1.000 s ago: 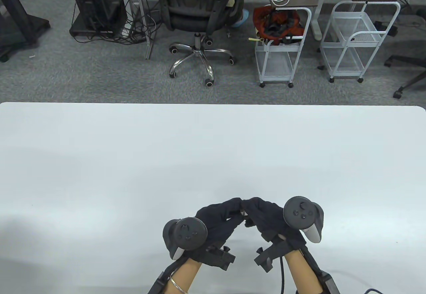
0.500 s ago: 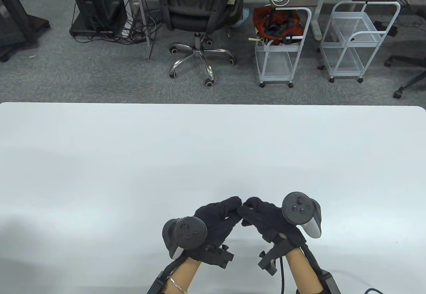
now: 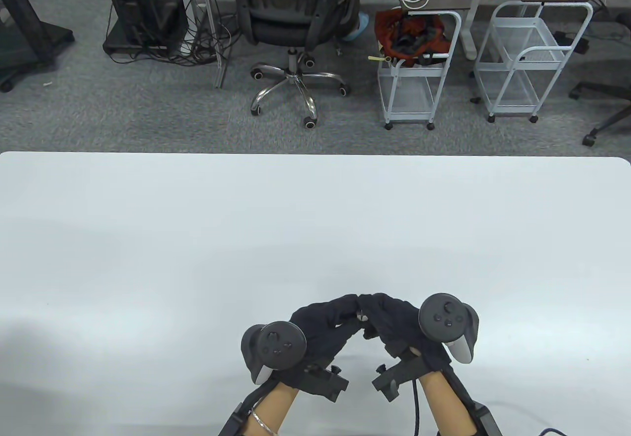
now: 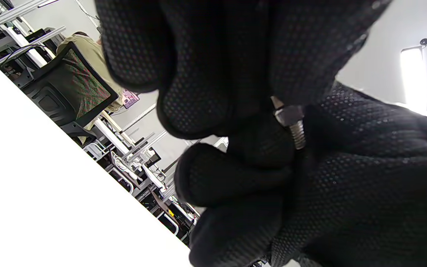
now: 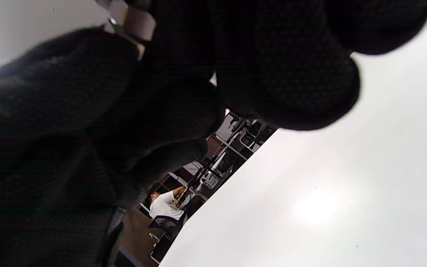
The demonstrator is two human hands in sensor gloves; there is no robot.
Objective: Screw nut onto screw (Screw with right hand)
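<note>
My left hand [image 3: 340, 315] and right hand [image 3: 382, 315] meet fingertip to fingertip low over the near middle of the white table [image 3: 315, 219]. Between them is a small metal screw [image 4: 299, 135] with a hex nut [image 4: 287, 115] on its thread. In the left wrist view the nut sits right under my left fingertips [image 4: 198, 104], which pinch it. The thread runs on into my right hand's fingers [image 4: 365, 167], which grip the screw. Only a glint of metal [image 3: 362, 314] shows in the table view. The right wrist view shows a blurred metal end [image 5: 133, 20] at its top edge.
The white table has a far edge [image 3: 315, 154] with grey carpet beyond. An office chair [image 3: 296, 17] and two white wire carts [image 3: 419, 61] stand on the floor beyond the table.
My right hand twisted at the wrist, its tracker shifting up and left, then came back close to where it was. My left hand has held still. The fingertips stayed together.
</note>
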